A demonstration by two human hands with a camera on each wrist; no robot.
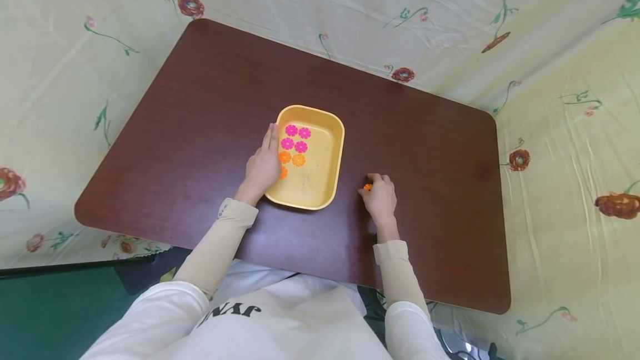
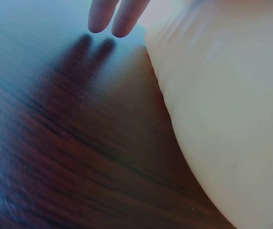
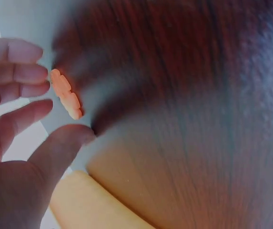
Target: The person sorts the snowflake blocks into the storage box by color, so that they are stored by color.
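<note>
A yellow tray (image 1: pixel 340 146) sits mid-table with several pink flower discs (image 1: pixel 295 138) and a few orange flower discs (image 1: pixel 292 158) in its left half. My left hand (image 1: pixel 270 139) lies flat with straight fingers against the tray's left rim; in the left wrist view its fingertips (image 2: pixel 112 19) hover over the table beside the tray wall (image 2: pixel 222 119). Right of the tray, my right hand (image 1: pixel 374 185) is curled on the table. It pinches an orange flower disc (image 1: pixel 367 187) at its fingertips. Close up, that disc (image 3: pixel 65 94) stands on edge against the fingers (image 3: pixel 31 76), above the thumb.
The dark brown table (image 1: pixel 210 88) has rounded corners and bare wood around the tray. A cream floral cloth (image 1: pixel 560 143) covers the surroundings on every side. The tray's corner (image 3: pixel 93 205) shows below the right hand in its wrist view.
</note>
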